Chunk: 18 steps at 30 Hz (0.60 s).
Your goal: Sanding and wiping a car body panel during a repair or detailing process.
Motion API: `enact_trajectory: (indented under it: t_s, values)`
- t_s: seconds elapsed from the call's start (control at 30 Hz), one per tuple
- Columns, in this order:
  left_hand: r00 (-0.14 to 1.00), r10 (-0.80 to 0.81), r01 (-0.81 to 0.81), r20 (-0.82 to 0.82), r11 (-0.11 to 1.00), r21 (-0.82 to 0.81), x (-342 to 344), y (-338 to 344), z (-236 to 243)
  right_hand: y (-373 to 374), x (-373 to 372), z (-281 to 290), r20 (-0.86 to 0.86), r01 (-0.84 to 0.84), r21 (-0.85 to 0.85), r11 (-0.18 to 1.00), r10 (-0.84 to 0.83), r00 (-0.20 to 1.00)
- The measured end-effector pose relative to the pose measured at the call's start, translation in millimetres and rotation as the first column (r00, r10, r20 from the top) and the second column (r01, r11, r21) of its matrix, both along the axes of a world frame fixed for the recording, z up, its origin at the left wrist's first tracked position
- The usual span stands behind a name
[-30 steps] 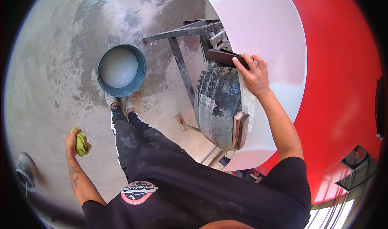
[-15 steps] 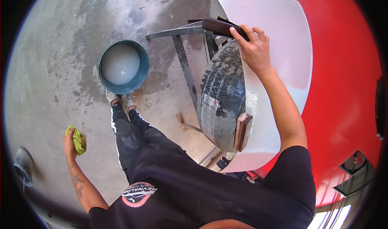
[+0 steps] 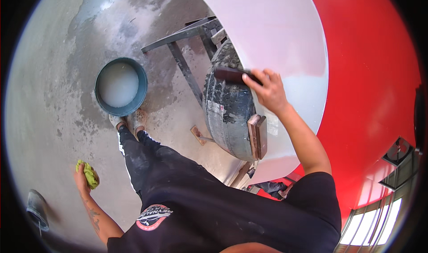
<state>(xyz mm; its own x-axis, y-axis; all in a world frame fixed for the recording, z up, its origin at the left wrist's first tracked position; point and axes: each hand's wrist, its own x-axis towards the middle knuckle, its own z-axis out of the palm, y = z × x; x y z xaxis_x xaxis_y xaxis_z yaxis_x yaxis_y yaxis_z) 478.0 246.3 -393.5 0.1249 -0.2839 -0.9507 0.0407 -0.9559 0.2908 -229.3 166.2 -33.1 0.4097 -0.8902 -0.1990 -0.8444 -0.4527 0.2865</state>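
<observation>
My right hand (image 3: 269, 90) grips a long dark sanding block (image 3: 231, 75) at one end, fingers curled over it. The block lies across the near-left edge of a curved panel (image 3: 285, 39) with pale grey-white patches, its far end sticking out over a tyre (image 3: 232, 119). Whether its underside touches the panel is hidden. Down at my left side, my left hand (image 3: 80, 180) is closed round a bunched yellow-green cloth (image 3: 92, 177), held in the air away from the panel.
A round blue-green bucket (image 3: 142, 85) of cloudy liquid stands by my feet. Beside the tyre is a dark metal stand (image 3: 185, 70); two wooden blocks (image 3: 257, 137) rest at the tyre's near end. A red surface (image 3: 356, 74) borders the panel. A dark container (image 3: 37, 208) is at lower left.
My right hand and the sanding block have come nearer to me along the panel edge, now over the tyre. The whole view has shifted slightly. The cloth stays in my left hand.
</observation>
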Motion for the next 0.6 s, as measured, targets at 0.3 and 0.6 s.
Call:
enact_trajectory:
  t_s: [0.3, 0.6]
  values:
    - [0.984, -0.177, 0.176, 0.0, 0.977, -0.117, -36.2, -42.7, -3.4, -147.0, 5.4, -30.2, -0.102, -0.047, -0.369, 0.928, 0.01, 0.995]
    - [0.99, -0.125, 0.133, 0.065, 0.979, -0.154, -12.6, -29.9, 3.5, 26.2, -7.3, 5.8, -0.016, -0.029, -0.028, 0.999, 0.028, 0.999]
